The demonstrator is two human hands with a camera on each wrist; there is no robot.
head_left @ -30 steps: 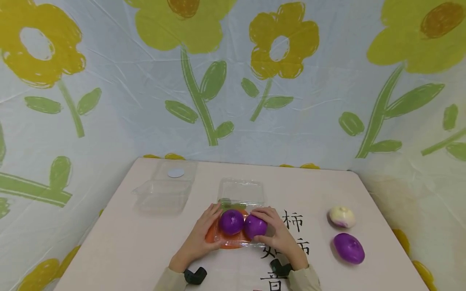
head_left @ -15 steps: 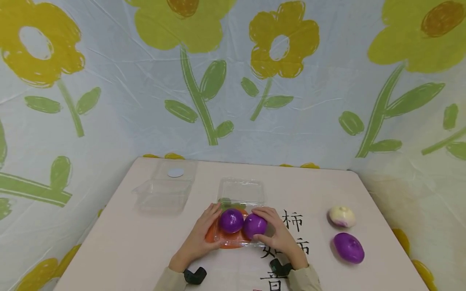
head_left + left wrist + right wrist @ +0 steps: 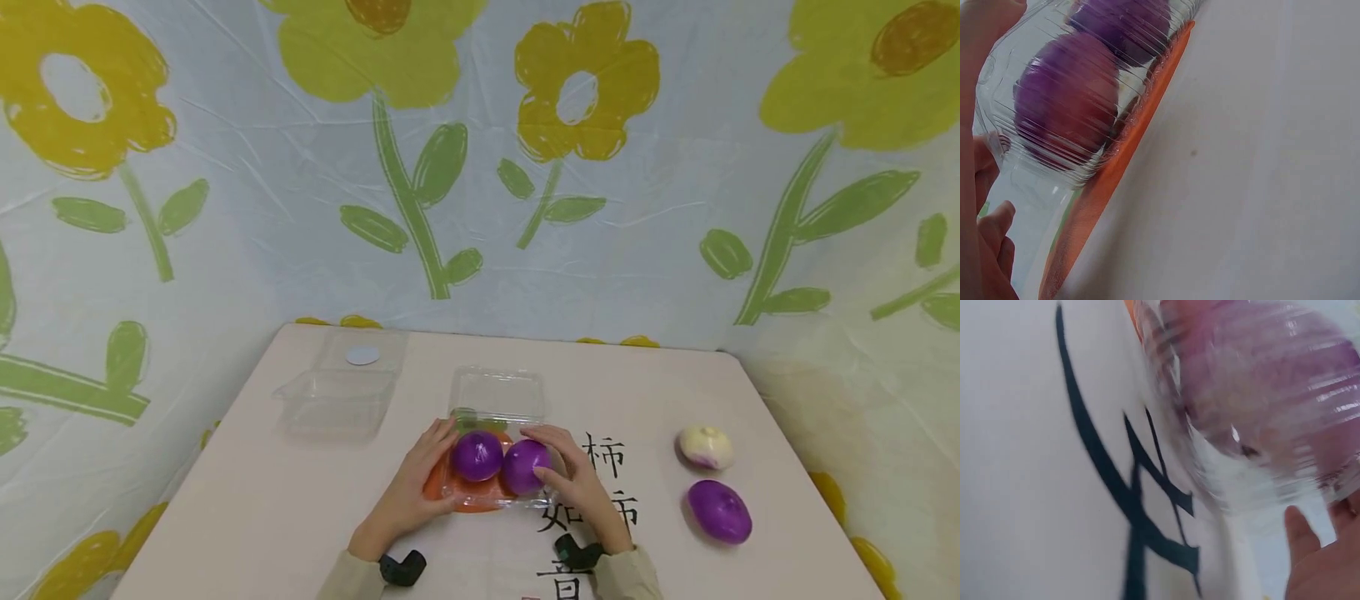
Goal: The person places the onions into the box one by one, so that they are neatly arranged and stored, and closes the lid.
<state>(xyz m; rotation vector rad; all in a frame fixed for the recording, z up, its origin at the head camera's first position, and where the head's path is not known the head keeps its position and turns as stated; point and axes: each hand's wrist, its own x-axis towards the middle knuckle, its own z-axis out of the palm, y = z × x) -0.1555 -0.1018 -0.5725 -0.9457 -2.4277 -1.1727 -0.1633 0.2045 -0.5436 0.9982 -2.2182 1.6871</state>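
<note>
A clear plastic hinged box (image 3: 497,502) stands with its lid (image 3: 497,392) tipped back, and two purple onions (image 3: 477,456) lie side by side in it. My left hand (image 3: 408,475) grips the box's left end, thumb at the near corner and fingers at the far one. My right hand (image 3: 573,471) curves round the right end; its thumb lies against the right purple onion (image 3: 526,467). In the right wrist view its fingers (image 3: 1304,537) show beside the far corner, thumb hidden. Under the box is a flat orange piece (image 3: 1110,181) with some green.
A second clear plastic box (image 3: 337,408) with a raised lid and a white round label stands at the back left. At right lie a pale onion (image 3: 705,447) and another purple onion (image 3: 718,512). Black characters (image 3: 603,454) mark the pale table (image 3: 247,500).
My right thumb has moved up from the box's near edge onto the side of the right purple onion. The left hand, the box and the loose onions stay in place.
</note>
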